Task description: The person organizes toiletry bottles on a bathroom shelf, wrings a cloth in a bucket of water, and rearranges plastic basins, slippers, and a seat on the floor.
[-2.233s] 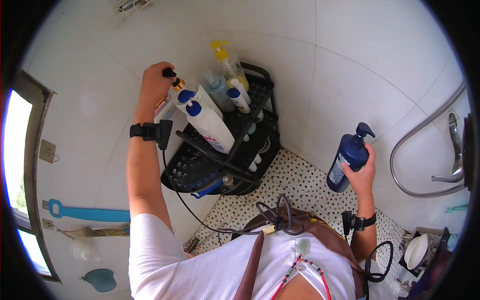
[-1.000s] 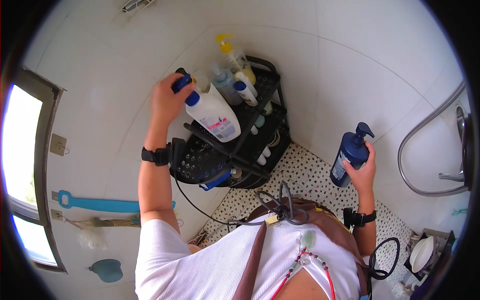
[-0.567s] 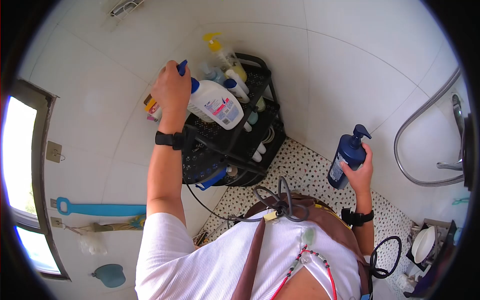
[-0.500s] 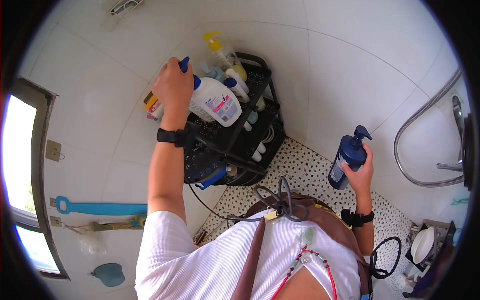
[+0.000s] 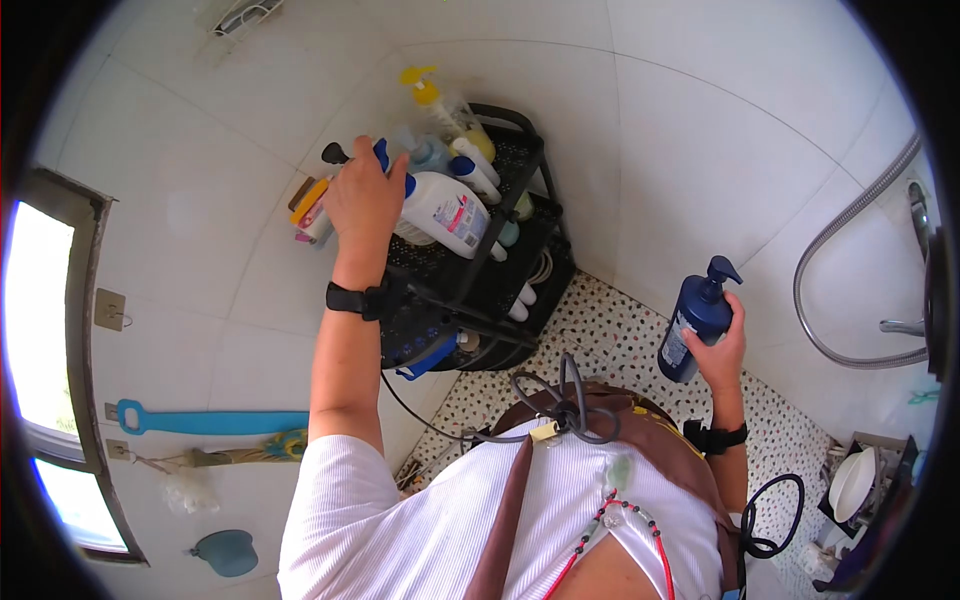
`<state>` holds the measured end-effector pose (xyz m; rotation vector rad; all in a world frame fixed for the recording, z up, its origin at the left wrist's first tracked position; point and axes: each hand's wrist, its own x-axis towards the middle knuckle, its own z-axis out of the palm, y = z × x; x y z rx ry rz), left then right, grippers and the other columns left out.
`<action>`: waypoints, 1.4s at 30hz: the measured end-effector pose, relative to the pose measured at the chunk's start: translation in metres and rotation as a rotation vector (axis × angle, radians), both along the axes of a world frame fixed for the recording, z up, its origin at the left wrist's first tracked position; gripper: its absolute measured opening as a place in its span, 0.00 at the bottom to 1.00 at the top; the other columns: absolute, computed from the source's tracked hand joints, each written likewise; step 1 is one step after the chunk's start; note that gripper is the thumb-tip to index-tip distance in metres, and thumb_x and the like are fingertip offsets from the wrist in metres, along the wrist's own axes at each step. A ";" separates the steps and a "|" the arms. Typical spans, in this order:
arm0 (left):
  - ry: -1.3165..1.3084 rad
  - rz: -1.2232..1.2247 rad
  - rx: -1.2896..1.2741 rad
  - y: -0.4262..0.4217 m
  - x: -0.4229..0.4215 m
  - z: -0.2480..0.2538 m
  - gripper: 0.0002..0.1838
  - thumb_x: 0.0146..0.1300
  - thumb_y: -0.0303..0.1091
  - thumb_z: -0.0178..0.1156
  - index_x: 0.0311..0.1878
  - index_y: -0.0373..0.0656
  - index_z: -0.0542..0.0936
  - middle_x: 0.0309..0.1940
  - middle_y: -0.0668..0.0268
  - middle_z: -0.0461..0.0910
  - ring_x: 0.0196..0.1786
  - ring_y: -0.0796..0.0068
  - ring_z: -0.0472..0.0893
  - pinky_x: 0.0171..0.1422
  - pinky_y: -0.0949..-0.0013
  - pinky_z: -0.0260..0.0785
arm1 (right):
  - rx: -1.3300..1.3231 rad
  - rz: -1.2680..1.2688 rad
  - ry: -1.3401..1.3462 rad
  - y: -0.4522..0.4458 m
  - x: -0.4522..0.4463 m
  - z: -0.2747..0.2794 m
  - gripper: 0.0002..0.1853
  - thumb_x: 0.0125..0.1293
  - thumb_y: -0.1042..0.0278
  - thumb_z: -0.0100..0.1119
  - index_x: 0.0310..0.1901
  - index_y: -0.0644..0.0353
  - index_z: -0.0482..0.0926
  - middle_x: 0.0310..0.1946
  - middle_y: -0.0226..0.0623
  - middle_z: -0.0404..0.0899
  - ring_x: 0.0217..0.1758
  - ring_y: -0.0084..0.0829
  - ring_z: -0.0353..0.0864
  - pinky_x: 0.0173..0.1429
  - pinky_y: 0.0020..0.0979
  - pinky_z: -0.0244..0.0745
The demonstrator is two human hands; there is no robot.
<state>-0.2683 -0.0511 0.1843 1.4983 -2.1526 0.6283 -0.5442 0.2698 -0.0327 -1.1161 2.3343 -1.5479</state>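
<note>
My left hand is at the top of a large white bottle with a blue pump, on the near edge of the black shelf rack. Its fingers are apart, with the blue pump head showing between them. A black pump head sticks out just behind the hand. On the right, my right hand is wrapped round a navy blue pump bottle, held nearly upright above the speckled floor.
Other bottles stand on the rack, among them a clear one with a yellow pump. Yellow and pink packs lie beside my left wrist. A shower hose hangs at the right. A blue long-handled tool is on the left wall.
My left hand has moved from the black pump to the white bottle, which has turned and shifted, and its fingers have since spread. The navy bottle stays in my right hand.
</note>
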 end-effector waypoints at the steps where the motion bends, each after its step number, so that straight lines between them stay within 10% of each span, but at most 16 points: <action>1: 0.016 -0.047 -0.015 -0.001 0.002 -0.001 0.22 0.53 0.50 0.61 0.40 0.42 0.72 0.26 0.54 0.79 0.30 0.51 0.80 0.31 0.56 0.70 | 0.016 -0.003 0.014 0.000 0.000 0.000 0.41 0.38 0.67 0.72 0.57 0.60 0.63 0.51 0.46 0.72 0.54 0.42 0.72 0.59 0.36 0.66; 9: 0.031 -0.118 -0.228 0.035 -0.007 0.018 0.21 0.51 0.42 0.63 0.47 0.43 0.76 0.35 0.59 0.78 0.37 0.58 0.79 0.36 0.61 0.71 | -0.017 0.017 0.001 -0.010 0.008 0.007 0.40 0.39 0.67 0.72 0.57 0.59 0.63 0.52 0.45 0.72 0.55 0.42 0.72 0.59 0.36 0.66; 11: -0.029 -0.566 -0.389 0.032 -0.010 0.008 0.15 0.50 0.33 0.61 0.43 0.43 0.78 0.37 0.60 0.76 0.38 0.61 0.78 0.36 0.64 0.71 | -0.013 0.023 -0.007 -0.013 0.008 0.005 0.40 0.39 0.67 0.72 0.57 0.59 0.63 0.52 0.46 0.72 0.55 0.42 0.72 0.59 0.36 0.66; 15: -0.311 -0.680 0.048 0.034 -0.036 -0.052 0.18 0.47 0.21 0.53 0.45 0.38 0.75 0.44 0.54 0.75 0.39 0.57 0.79 0.37 0.64 0.73 | -0.016 0.046 0.006 -0.013 0.013 -0.006 0.40 0.39 0.68 0.72 0.57 0.59 0.63 0.52 0.45 0.72 0.54 0.43 0.73 0.58 0.36 0.66; 22: -0.457 -0.372 0.195 0.014 -0.046 -0.102 0.11 0.48 0.27 0.56 0.36 0.35 0.75 0.35 0.55 0.76 0.30 0.62 0.81 0.33 0.68 0.74 | 0.035 0.006 -0.071 -0.006 0.005 -0.014 0.41 0.38 0.68 0.72 0.57 0.59 0.63 0.51 0.46 0.72 0.54 0.43 0.73 0.58 0.37 0.66; 28: -0.383 -0.646 0.521 0.023 -0.026 -0.110 0.09 0.54 0.29 0.55 0.38 0.40 0.79 0.31 0.56 0.80 0.33 0.58 0.81 0.31 0.63 0.72 | 0.017 -0.055 -0.042 0.024 0.013 -0.022 0.40 0.38 0.68 0.71 0.57 0.59 0.64 0.51 0.46 0.72 0.54 0.43 0.73 0.58 0.37 0.66; 30: 0.089 -0.766 0.328 0.045 -0.019 -0.094 0.03 0.56 0.29 0.55 0.31 0.43 0.77 0.25 0.57 0.79 0.28 0.53 0.79 0.30 0.63 0.72 | 0.022 -0.077 -0.046 0.028 0.015 -0.020 0.40 0.39 0.68 0.71 0.57 0.59 0.64 0.51 0.46 0.72 0.54 0.43 0.73 0.58 0.37 0.66; 36: 0.929 -0.456 0.077 0.050 0.034 -0.071 0.02 0.58 0.25 0.58 0.33 0.39 0.77 0.23 0.69 0.76 0.25 0.82 0.73 0.32 0.78 0.66 | 0.034 -0.106 -0.031 0.025 0.019 -0.022 0.40 0.39 0.67 0.71 0.57 0.59 0.63 0.51 0.46 0.72 0.53 0.42 0.73 0.57 0.36 0.67; 42: 1.152 -0.286 0.149 0.059 0.050 -0.095 0.07 0.55 0.23 0.60 0.35 0.38 0.72 0.25 0.72 0.72 0.27 0.84 0.69 0.33 0.81 0.62 | 0.005 -0.076 -0.038 0.025 0.021 -0.011 0.40 0.39 0.67 0.73 0.57 0.60 0.63 0.50 0.45 0.73 0.53 0.41 0.73 0.58 0.35 0.67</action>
